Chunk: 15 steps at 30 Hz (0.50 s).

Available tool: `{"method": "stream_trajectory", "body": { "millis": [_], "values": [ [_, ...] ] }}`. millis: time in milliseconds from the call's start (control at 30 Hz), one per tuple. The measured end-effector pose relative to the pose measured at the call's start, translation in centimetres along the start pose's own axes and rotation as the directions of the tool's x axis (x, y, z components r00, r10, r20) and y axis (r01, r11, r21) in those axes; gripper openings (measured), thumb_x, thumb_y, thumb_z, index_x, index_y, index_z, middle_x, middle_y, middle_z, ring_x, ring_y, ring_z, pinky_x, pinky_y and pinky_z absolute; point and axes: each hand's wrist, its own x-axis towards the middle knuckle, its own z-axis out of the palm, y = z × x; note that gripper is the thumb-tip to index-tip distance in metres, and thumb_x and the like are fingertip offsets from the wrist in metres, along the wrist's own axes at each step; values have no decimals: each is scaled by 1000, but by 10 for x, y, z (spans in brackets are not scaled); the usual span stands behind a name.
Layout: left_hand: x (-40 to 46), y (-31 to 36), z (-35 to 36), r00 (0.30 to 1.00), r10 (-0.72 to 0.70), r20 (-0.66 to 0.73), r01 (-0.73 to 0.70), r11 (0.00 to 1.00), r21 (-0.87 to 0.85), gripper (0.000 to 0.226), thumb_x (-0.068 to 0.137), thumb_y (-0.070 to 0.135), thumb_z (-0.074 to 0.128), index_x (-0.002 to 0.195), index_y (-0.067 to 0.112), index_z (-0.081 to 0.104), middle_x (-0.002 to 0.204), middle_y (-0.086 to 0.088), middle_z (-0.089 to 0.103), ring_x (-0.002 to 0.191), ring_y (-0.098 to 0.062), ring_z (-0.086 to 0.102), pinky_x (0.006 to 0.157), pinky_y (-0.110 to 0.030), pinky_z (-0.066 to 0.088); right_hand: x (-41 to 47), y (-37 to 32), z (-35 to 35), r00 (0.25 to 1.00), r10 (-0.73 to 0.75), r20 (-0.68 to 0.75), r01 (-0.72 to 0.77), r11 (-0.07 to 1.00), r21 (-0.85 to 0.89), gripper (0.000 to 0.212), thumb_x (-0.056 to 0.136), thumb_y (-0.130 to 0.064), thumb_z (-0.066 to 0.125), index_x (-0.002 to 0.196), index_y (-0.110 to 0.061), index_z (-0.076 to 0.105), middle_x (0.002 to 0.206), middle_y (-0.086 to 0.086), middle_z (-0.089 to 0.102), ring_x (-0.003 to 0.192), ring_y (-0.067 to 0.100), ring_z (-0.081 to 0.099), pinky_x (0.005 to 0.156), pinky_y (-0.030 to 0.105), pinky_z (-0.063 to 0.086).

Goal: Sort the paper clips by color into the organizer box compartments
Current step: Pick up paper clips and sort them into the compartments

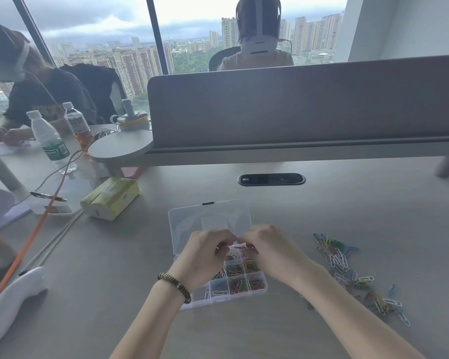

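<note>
Pinching a small red paper clip (239,246) between them, left hand (205,255) and right hand (270,248) meet over the clear plastic compartment organizer box (244,291), likely untangling it before dropping. Lid (209,218) lies flipped back for access. Unsorted mixed-colour clip pile (347,268) sits right, near the picking hand.

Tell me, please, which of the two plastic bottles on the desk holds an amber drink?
The farther, smaller plastic bottle, white-capped, holds amber liquid low down; the nearer green-labelled bottle looks clear.
</note>
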Motion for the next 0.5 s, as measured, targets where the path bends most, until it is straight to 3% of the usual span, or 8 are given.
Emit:
{"method": "stream_trajectory", "body": {
  "millis": [100,200,333,500],
  "values": [
    [-2,-4,0,1000,25,2,-25,999,42,24,85,2,58,96,20,71,86,9,65,72,-3,57,66,-3,38,1,-1,-1,1000,-21,0,21,1000,-6,24,92,-13,59,108,-25,71,99,1,64,90,23,61,75,39,52],
    [-3,-5,2,999,34,37,-36,997,68,17,84,11,64,95,23,70,87,9,63,76,-7,62,69,-17,45,1,0,-1,1000,-3,-18,3,1000,31,18,90,-18,60,97,-27,73,94,-2,65,86,21,61,73,37,52],
    [-2,-4,2,998,22,64,-28,994,101,15,87,19,63,99,25,68,93,10,63,80,-8,63,73,-23,50,0,6,-2,999,37,-34,-33,993,115,13,86,-16,63,84,-24,74,82,-9,67,72,10,59,71,36,53],
    [-1,-4,6,997,11,76,-19,994,107,14,86,25,64,99,29,67,92,13,62,79,-7,62,75,-31,54,-3,11,-2,999,23,-38,-18,991,136,12,86,-15,69,91,-21,78,89,-1,71,79,15,65,76,35,53]
  ]
}}
